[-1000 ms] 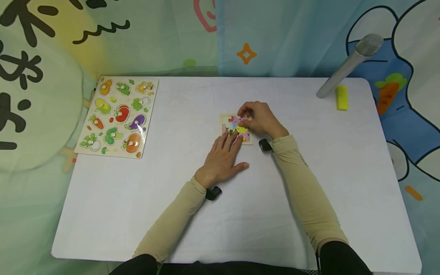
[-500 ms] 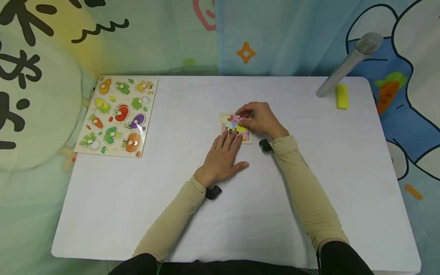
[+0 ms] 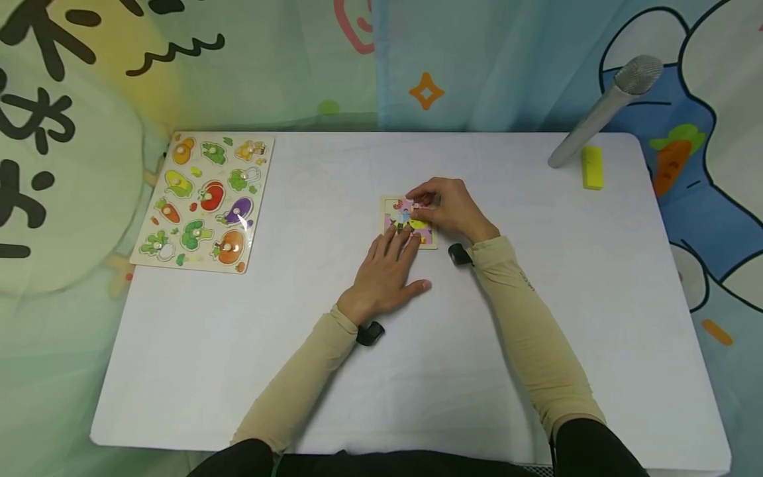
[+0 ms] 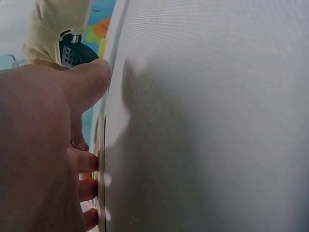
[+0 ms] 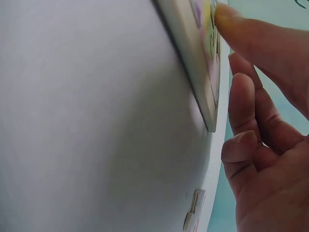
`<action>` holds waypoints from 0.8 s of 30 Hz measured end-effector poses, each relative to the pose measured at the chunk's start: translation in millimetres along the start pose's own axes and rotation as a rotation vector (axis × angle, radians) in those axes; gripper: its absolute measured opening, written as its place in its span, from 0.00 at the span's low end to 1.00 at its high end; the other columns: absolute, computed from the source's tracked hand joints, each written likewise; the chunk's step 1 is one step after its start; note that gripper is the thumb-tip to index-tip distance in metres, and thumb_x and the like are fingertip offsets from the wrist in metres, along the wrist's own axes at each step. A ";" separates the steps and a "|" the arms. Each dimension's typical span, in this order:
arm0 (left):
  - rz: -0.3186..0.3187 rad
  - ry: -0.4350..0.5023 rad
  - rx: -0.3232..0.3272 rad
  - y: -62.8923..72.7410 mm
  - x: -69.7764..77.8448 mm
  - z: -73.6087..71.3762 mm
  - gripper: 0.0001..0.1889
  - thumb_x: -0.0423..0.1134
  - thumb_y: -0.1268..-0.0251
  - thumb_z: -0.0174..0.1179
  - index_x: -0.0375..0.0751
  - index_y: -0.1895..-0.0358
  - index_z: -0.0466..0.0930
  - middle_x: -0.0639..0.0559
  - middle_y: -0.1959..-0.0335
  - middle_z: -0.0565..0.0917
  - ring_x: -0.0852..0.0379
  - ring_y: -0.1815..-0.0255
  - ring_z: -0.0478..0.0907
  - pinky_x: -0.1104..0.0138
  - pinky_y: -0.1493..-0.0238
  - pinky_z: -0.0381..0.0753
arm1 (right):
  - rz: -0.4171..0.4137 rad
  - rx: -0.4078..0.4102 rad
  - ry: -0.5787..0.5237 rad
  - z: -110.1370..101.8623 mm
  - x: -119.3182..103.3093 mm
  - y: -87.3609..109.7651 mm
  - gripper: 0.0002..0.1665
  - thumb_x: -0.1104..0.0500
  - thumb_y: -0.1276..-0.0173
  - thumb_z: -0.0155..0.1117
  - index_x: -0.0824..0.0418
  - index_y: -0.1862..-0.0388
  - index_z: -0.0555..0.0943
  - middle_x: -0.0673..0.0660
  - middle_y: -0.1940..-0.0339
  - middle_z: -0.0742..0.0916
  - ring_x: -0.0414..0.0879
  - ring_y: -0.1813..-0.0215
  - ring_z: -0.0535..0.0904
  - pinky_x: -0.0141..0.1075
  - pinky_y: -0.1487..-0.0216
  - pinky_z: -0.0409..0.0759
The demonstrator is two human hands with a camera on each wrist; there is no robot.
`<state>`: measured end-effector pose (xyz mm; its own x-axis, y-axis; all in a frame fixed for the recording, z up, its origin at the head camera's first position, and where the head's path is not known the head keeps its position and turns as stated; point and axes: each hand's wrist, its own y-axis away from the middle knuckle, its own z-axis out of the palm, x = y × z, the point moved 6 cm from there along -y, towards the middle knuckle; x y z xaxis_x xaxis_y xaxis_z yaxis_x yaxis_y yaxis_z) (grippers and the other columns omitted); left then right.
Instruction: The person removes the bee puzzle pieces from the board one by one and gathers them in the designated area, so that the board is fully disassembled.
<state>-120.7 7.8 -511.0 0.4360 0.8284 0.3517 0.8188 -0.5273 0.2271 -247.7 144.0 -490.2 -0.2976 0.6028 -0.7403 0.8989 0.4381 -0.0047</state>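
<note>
A small square jigsaw puzzle (image 3: 428, 240) in a pale wooden frame lies flat on the white table. Its picture is pink, yellow and blue. My left hand (image 3: 384, 275) rests palm down, with straight fingertips on the puzzle's near left edge and the thumb spread to the right. My right hand (image 3: 454, 207) reaches over the upper right of the puzzle. Thumb and index finger are bent around a puzzle piece (image 3: 420, 205) there. In the right wrist view the thumb (image 5: 229, 14) touches the puzzle's face, while the other fingers curl above the table.
A vegetable knob puzzle board (image 3: 203, 205) lies at the table's far left, over its edge. A grey microphone (image 3: 605, 114) and a yellow block (image 3: 593, 168) are at the back right. Part of a flat, layered object (image 5: 194, 212) shows low in the right wrist view.
My right index fingertip has shifted slightly left over the puzzle, and the thumb has followed a little. The left hand and the puzzle stay in place.
</note>
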 end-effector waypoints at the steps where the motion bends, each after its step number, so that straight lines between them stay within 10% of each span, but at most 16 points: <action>1: 0.000 0.002 -0.001 0.0 0.2 -0.1 0.48 0.68 0.21 0.51 0.44 0.12 0.45 0.42 0.12 0.50 0.40 0.10 0.38 0.49 0.12 0.41 | 0.000 -0.002 -0.003 0.1 0.1 0.2 0.20 0.63 0.35 0.80 0.64 0.44 0.90 0.62 0.55 0.90 0.54 0.54 0.84 0.46 0.49 0.79; 24: -0.007 0.021 0.001 0.5 0.6 -1.1 0.48 0.67 0.22 0.53 0.45 0.12 0.45 0.43 0.12 0.51 0.41 0.10 0.37 0.49 0.12 0.41 | 0.098 0.092 -0.108 -44.3 26.9 25.1 0.20 0.60 0.28 0.75 0.56 0.38 0.87 0.60 0.50 0.89 0.46 0.52 0.81 0.27 0.55 0.76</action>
<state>-120.4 7.9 -509.7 0.4226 0.8279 0.3688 0.8221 -0.5215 0.2286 -247.3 200.7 -480.5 -0.1756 0.5625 -0.8080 0.9489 0.3153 0.0133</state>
